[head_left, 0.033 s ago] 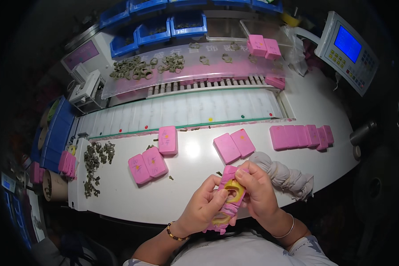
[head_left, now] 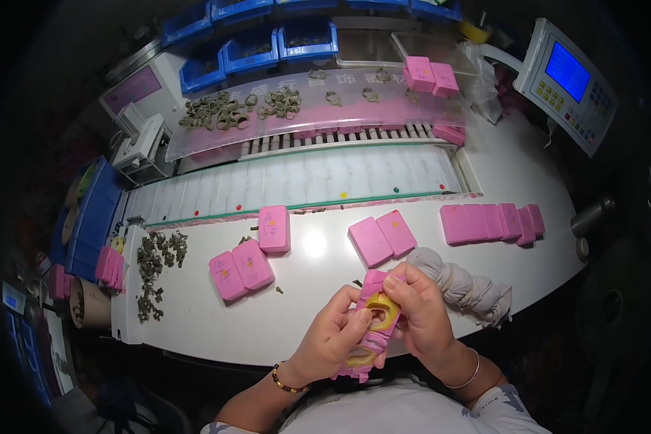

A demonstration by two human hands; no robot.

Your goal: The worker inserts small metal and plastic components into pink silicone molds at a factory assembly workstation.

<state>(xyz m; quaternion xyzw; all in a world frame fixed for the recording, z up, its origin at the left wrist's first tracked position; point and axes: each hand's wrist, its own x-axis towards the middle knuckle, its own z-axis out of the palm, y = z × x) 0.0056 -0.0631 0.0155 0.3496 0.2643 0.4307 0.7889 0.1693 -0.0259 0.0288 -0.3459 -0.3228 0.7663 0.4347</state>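
Observation:
Between my hands, close to the table's front edge, is an opened pink rubber mould with yellow oval parts inside. My left hand grips its left side, thumb pressed near the upper yellow oval. My right hand pinches its upper right side between thumb and fingers. The mould is bent and tilted, and its lower end also shows yellow. Two pink mould blocks lie just beyond my hands. A twisted grey cloth rests beside my right hand.
More pink blocks sit left of centre; a row of pink blocks stands right. Brownish-green scraps cover the left side. Behind are a white slatted strip, a clear shelf with ring-shaped pieces, blue bins and a screen panel.

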